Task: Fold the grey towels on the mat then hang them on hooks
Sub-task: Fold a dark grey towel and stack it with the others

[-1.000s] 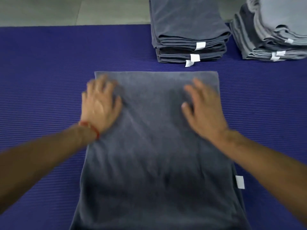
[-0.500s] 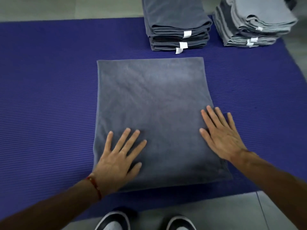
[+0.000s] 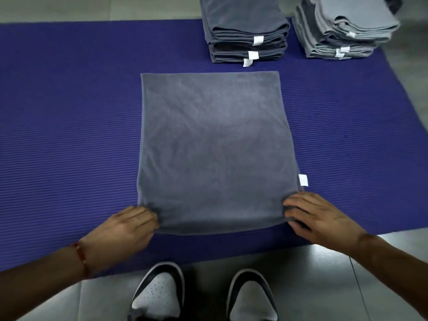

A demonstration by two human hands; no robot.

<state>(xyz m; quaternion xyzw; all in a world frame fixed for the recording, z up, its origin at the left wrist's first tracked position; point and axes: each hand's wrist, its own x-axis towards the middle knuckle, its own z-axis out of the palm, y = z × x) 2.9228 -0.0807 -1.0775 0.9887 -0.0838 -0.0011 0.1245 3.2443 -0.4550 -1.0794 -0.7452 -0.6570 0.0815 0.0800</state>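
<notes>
**Both hands on near corners of grey towel**

- Grey towel [image 3: 213,149]: flat on the purple mat [image 3: 69,135], roughly frame centre, folded into an upright rectangle. Far edge straight, near edge slightly bunched at both corners. White tag [image 3: 303,180] sticks out at its right edge, about 4 o'clock from towel centre.
- Left hand [image 3: 125,230]: at the towel's 7 o'clock corner, fingers curled, tips pinching the corner fabric; cloth puckers right at the fingertips. Red thread band [image 3: 81,258] on that wrist.
- Right hand [image 3: 317,218]: at the towel's 5 o'clock corner, fingers bent over the top of the corner, thumb tucked at the edge underneath; grips the fabric. Corner looks slightly lifted, cannot tell how much.
- Dark grey stack [image 3: 245,35]: folded towels on the mat at 12 o'clock from the flat towel, just beyond its far edge, apart from it. White tags show on the near side.
- Light grey stack [image 3: 342,31]: at 1–2 o'clock, beside the dark stack, not touching it; looser, layers offset. Sits at the mat's far right end.
- Two shoes [image 3: 159,295] at 6 o'clock on the grey tiled floor [image 3: 324,286], toes just short of the mat's near edge.
</notes>
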